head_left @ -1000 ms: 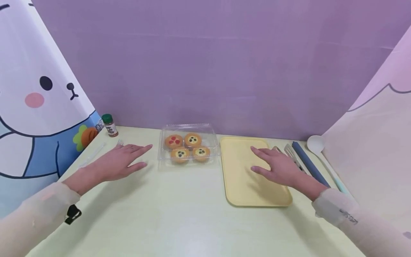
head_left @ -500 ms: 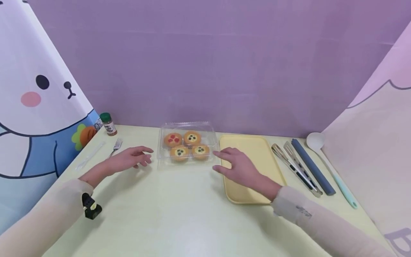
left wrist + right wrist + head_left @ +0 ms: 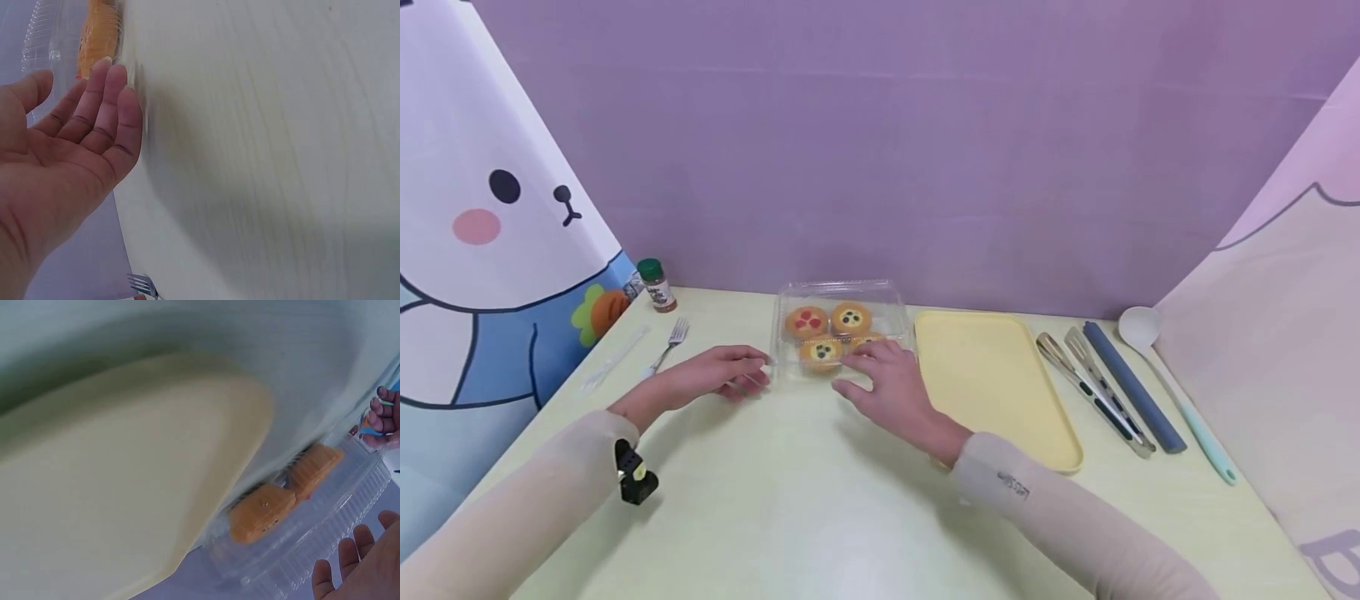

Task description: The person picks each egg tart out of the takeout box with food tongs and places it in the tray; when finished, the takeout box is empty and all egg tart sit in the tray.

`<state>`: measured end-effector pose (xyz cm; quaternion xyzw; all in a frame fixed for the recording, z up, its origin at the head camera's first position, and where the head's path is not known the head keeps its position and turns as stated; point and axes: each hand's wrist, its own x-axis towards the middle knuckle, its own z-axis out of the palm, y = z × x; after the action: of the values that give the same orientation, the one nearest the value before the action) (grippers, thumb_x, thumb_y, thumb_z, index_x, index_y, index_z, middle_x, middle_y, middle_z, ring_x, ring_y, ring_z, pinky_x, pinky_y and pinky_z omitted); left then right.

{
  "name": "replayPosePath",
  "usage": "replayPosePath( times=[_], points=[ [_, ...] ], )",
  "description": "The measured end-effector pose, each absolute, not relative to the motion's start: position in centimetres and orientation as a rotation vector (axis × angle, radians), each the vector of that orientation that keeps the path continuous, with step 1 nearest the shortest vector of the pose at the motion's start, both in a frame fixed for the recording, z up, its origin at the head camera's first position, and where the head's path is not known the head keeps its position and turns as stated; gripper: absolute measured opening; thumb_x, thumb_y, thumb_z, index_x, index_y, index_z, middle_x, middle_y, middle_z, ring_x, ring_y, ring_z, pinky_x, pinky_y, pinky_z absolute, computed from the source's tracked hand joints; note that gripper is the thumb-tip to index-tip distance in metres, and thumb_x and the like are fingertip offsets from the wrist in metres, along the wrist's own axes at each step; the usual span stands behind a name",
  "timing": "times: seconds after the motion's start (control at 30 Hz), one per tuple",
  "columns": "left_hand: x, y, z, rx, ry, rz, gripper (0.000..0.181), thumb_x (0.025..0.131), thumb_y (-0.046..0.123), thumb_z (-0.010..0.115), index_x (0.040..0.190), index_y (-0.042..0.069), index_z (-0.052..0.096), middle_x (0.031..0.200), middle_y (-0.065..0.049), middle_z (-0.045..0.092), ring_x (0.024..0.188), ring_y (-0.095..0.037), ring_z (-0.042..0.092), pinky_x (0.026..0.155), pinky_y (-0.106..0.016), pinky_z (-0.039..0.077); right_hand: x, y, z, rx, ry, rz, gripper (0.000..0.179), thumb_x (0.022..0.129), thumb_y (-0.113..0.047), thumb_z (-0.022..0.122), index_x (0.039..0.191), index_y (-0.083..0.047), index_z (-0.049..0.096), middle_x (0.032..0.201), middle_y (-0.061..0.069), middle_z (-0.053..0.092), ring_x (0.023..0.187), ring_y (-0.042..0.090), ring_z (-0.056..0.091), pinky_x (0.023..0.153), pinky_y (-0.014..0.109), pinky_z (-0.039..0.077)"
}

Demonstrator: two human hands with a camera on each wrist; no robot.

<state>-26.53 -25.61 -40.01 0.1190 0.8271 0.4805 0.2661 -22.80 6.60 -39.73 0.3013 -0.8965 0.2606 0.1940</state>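
Note:
A clear plastic clamshell box (image 3: 790, 293) stands at the back middle of the table, its lid down. Inside lie several small round tarts, one topped with red pieces (image 3: 807, 323), others with dark dots (image 3: 852, 317). My left hand (image 3: 718, 371) is beside the box's left end, fingers loosely bent, palm towards it. In the left wrist view its fingertips (image 3: 117, 78) overlap the box's edge, and nothing lies in the palm. Over the front right corner of the box hovers my right hand (image 3: 891, 387), fingers spread, partly covering one tart. The right wrist view shows those fingers (image 3: 348, 556) holding nothing.
Right of the box lies a yellow tray (image 3: 1000, 400). Beyond it are metal tongs (image 3: 1097, 396), a dark blue bar (image 3: 1135, 387) and a white spoon (image 3: 1140, 327) with a mint handle. A fork (image 3: 677, 333), clear plastic utensil (image 3: 613, 358) and green-capped seasoning jar (image 3: 657, 286) lie or stand left.
My right hand has moved left from above the yellow tray to the box's front right. The left hand has turned palm inward and come closer to the box's left end, uncovering the fork.

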Motion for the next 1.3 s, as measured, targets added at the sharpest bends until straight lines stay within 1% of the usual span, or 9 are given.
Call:
replayPosePath(
  times=[0.17, 0.3, 0.47, 0.63, 0.77, 0.93, 1.03, 1.3],
  points=[
    [-26.8, -25.2, -40.2, 0.330, 2.200, 1.333, 0.054, 0.107, 0.036, 0.045, 0.146, -0.002, 0.041, 0.135, -0.021, 0.060, 0.113, -0.023, 0.063, 0.092, -0.035, 0.053, -23.0, 5.0, -39.8, 0.833, -2.551, 0.765, 0.036, 0.089, -0.039, 0.074, 0.118, -0.017, 0.075, 0.121, 0.003, 0.070, 0.116, 0.023, 0.059, 0.096, 0.045, 0.046],
    [-26.9, -25.2, -40.4, 0.324, 2.201, 1.346, 0.053, 0.107, 0.035, 0.045, 0.146, -0.002, 0.041, 0.134, -0.021, 0.061, 0.112, -0.022, 0.063, 0.091, -0.034, 0.053, -23.1, 3.7, -40.1, 0.865, -2.525, 0.766, 0.035, 0.089, -0.038, 0.074, 0.118, -0.018, 0.075, 0.120, 0.003, 0.071, 0.115, 0.022, 0.061, 0.099, 0.044, 0.046],
    [-27.1, -25.3, -40.6, 0.325, 2.191, 1.371, 0.051, 0.107, 0.034, 0.045, 0.146, 0.000, 0.043, 0.131, -0.016, 0.062, 0.110, -0.021, 0.062, 0.092, -0.034, 0.053, -23.1, 2.3, -40.1, 0.872, -2.523, 0.705, 0.035, 0.090, -0.041, 0.073, 0.119, -0.021, 0.075, 0.118, 0.000, 0.071, 0.113, 0.020, 0.061, 0.097, 0.043, 0.046],
    [-27.3, -25.3, -41.0, 0.346, 2.139, 1.438, 0.050, 0.107, 0.032, 0.046, 0.145, -0.001, 0.043, 0.129, -0.012, 0.063, 0.109, -0.018, 0.062, 0.092, -0.034, 0.052, -23.2, 1.6, -40.2, 0.840, -2.538, 0.678, 0.035, 0.090, -0.042, 0.072, 0.120, -0.023, 0.075, 0.118, -0.001, 0.071, 0.114, 0.019, 0.060, 0.095, 0.040, 0.046],
    [-27.4, -25.2, -41.3, 0.312, 2.083, 1.506, 0.048, 0.107, 0.030, 0.047, 0.143, -0.002, 0.043, 0.127, -0.009, 0.064, 0.108, -0.016, 0.063, 0.092, -0.034, 0.053, -23.3, 1.2, -40.5, 0.833, -2.540, 0.682, 0.036, 0.091, -0.042, 0.072, 0.120, -0.022, 0.075, 0.116, -0.001, 0.071, 0.112, 0.019, 0.060, 0.093, 0.039, 0.046],
    [-27.4, -25.0, -41.3, 0.274, 2.005, 1.553, 0.047, 0.107, 0.027, 0.048, 0.141, -0.005, 0.043, 0.129, -0.013, 0.061, 0.109, -0.020, 0.063, 0.091, -0.036, 0.055, -23.4, 0.8, -40.9, 0.825, -2.524, 0.678, 0.034, 0.090, -0.042, 0.072, 0.118, -0.022, 0.076, 0.112, -0.002, 0.071, 0.109, 0.018, 0.061, 0.093, 0.037, 0.046],
    [-27.5, -24.8, -41.3, 0.272, 1.978, 1.554, 0.045, 0.107, 0.026, 0.048, 0.139, -0.005, 0.045, 0.130, -0.015, 0.060, 0.109, -0.021, 0.063, 0.092, -0.037, 0.055, -23.5, 0.6, -41.1, 0.817, -2.513, 0.668, 0.033, 0.090, -0.042, 0.072, 0.117, -0.023, 0.076, 0.111, -0.003, 0.071, 0.108, 0.016, 0.061, 0.093, 0.036, 0.046],
    [-27.6, -24.3, -41.3, 0.241, 1.932, 1.583, 0.036, 0.106, 0.026, 0.052, 0.130, 0.000, 0.053, 0.125, -0.013, 0.063, 0.107, -0.021, 0.064, 0.090, -0.036, 0.056, -23.8, 0.3, -41.6, 0.808, -2.459, 0.659, 0.030, 0.089, -0.041, 0.074, 0.113, -0.023, 0.077, 0.107, -0.003, 0.071, 0.105, 0.016, 0.061, 0.091, 0.035, 0.045]
  ],
)
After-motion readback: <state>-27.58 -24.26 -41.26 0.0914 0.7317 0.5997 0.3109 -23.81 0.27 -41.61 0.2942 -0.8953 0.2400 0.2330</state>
